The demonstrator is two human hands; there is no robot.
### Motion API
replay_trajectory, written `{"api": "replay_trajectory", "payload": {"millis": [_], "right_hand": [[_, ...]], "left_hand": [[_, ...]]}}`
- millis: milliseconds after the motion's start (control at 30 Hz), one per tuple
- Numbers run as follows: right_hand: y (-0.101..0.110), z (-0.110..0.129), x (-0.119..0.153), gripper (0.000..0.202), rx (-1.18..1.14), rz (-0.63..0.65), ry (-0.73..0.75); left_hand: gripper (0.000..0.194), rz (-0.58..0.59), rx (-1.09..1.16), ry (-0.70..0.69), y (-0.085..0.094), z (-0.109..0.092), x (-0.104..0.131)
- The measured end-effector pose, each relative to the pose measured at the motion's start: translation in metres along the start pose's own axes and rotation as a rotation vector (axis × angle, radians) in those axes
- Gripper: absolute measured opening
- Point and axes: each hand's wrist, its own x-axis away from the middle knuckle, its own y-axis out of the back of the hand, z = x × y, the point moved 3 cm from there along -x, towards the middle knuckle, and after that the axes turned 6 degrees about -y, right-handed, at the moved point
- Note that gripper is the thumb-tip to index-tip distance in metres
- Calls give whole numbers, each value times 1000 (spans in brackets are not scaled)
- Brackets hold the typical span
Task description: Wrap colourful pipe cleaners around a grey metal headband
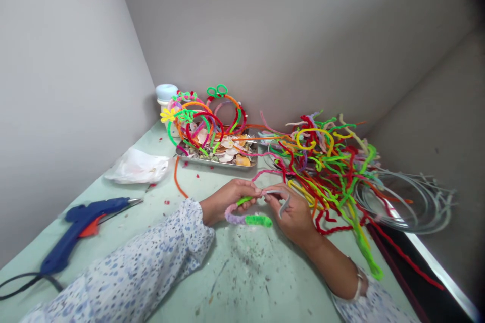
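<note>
Just above the middle of the table, my two hands meet at the fingertips. My left hand point(235, 197) is closed on a curved headband point(237, 218) wrapped in fuzzy pipe cleaner, coloured green, pink and lavender. Its bright green end hangs free below the fingers. A bare grey strip point(284, 206) curves out of my right hand point(293, 214), whose thumb and fingers pinch it near the left fingertips. It looks like the unwrapped part of the same headband, but the join is hidden between the fingers.
Behind the hands, a metal tray point(212, 163) holds shells and several finished headbands point(222, 120). Tangled pipe cleaners point(341, 171) and bare grey hoops point(413, 202) lie at right. At left are a blue glue gun point(81, 227), a plastic bag point(138, 165) and a lidded jar point(165, 93).
</note>
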Motion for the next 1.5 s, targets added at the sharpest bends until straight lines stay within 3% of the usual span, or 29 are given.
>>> {"api": "replay_trajectory", "payload": {"millis": [133, 200, 267, 433, 633, 900, 1500], "right_hand": [[5, 3, -3, 12, 62, -125, -2], [10, 5, -3, 16, 100, -246, -11], [11, 5, -2, 10, 103, -289, -41], [-2, 3, 0, 11, -23, -101, -112], [-4, 5, -3, 14, -116, -158, -262], [-1, 8, -4, 15, -120, -163, -283], [-1, 2, -1, 12, -40, -162, -159]], "left_hand": [[24, -22, 73, -102, -2, -3, 0], [24, -77, 111, -163, -1, -4, -1], [24, -144, 127, -202, 0, -4, -3], [27, -203, 68, -280, 0, -1, -4], [27, -170, -1, -337, -7, 3, -1], [27, -129, -46, -380, -9, 2, 1], [25, -126, -70, -326, -8, 4, 0]]}}
